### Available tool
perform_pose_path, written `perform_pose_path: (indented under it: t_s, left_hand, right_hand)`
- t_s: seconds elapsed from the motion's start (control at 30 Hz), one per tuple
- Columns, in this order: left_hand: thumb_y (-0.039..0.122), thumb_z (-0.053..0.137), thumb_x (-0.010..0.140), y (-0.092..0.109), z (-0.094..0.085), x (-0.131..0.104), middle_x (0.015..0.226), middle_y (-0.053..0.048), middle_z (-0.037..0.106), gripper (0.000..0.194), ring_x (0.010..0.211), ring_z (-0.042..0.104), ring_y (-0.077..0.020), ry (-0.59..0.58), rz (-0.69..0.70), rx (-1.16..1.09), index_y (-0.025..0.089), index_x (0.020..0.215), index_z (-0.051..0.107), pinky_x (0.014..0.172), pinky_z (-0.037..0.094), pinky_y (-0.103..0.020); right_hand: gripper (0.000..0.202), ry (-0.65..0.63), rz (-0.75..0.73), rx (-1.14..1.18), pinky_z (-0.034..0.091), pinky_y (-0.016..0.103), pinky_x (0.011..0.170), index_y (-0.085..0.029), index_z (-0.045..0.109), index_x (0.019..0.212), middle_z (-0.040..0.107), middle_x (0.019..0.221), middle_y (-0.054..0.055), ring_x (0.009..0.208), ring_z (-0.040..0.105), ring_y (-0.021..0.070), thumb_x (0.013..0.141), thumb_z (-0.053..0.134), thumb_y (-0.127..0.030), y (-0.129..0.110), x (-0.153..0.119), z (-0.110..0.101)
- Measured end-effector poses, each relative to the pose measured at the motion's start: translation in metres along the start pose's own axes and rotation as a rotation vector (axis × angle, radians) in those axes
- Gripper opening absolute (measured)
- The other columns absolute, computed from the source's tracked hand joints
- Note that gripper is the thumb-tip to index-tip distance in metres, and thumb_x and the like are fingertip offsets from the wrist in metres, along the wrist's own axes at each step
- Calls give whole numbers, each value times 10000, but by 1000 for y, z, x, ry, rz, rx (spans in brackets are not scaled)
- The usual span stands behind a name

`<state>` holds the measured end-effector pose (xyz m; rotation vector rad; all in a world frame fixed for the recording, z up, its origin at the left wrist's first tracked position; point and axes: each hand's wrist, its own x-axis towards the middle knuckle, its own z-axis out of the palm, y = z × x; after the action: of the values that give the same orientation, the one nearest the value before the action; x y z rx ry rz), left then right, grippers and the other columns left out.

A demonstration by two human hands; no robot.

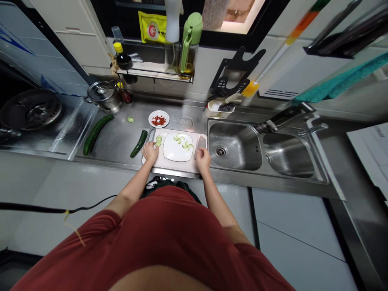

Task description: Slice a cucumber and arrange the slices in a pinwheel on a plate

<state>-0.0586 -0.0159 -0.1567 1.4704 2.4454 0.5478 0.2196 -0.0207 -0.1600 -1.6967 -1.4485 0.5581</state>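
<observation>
My left hand [150, 152] is at the left side of the white cutting board [157, 161], its curled fingers at the near end of a short row of cucumber slices [158, 139]. My right hand [203, 159] is closed, thumb and fingertips together, over the board's right side; what it pinches, if anything, is too small to make out. Beside and partly under it lies a wide knife blade [201, 141]; its handle does not show. Between my hands, a white plate [177, 154] carries thin cucumber pieces [187, 146] fanned in two small clusters.
Left of the board lie a cut cucumber [139, 143], a whole cucumber [96, 132] and a cucumber end [130, 119]. A small plate of red pieces [159, 120] stands behind. A double sink [236, 159] is at right; a steel pot [104, 97] and a wok [28, 109] are at left.
</observation>
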Motion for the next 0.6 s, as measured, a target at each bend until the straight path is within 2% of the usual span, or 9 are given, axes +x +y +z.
perform_pose_path:
  t_s: [0.17,0.3,0.5,0.6]
  left_hand:
    - [242,527,833,2,-2,4,1023,-98,671,217,1023,557,-274,-1,-30,-49,218,1011,648,884,382,-375]
    - [197,516,821,1,-2,7,971,-81,685,261,980,578,-251,-32,-3,-90,215,1043,652,871,388,-351]
    - [156,508,798,-4,4,12,1043,-104,683,341,1032,578,-255,-40,55,-86,212,1081,689,914,399,-362]
    - [181,522,787,-4,5,17,1022,-92,687,343,995,595,-232,-49,37,-186,200,1082,696,915,422,-352]
  right_hand:
    - [291,-20,-3,-9,446,314,746,-165,655,965,655,825,61,739,562,196,821,474,-342,-5,0,4]
    - [300,-36,6,-2,449,324,756,-163,660,974,658,839,71,767,567,207,824,482,-351,-6,-1,6]
    - [306,-41,5,13,449,330,768,-157,658,972,654,846,72,783,570,208,832,476,-360,-4,-2,7]
    - [302,-40,10,9,448,333,772,-161,656,972,655,849,72,787,570,210,832,477,-358,-5,-2,6]
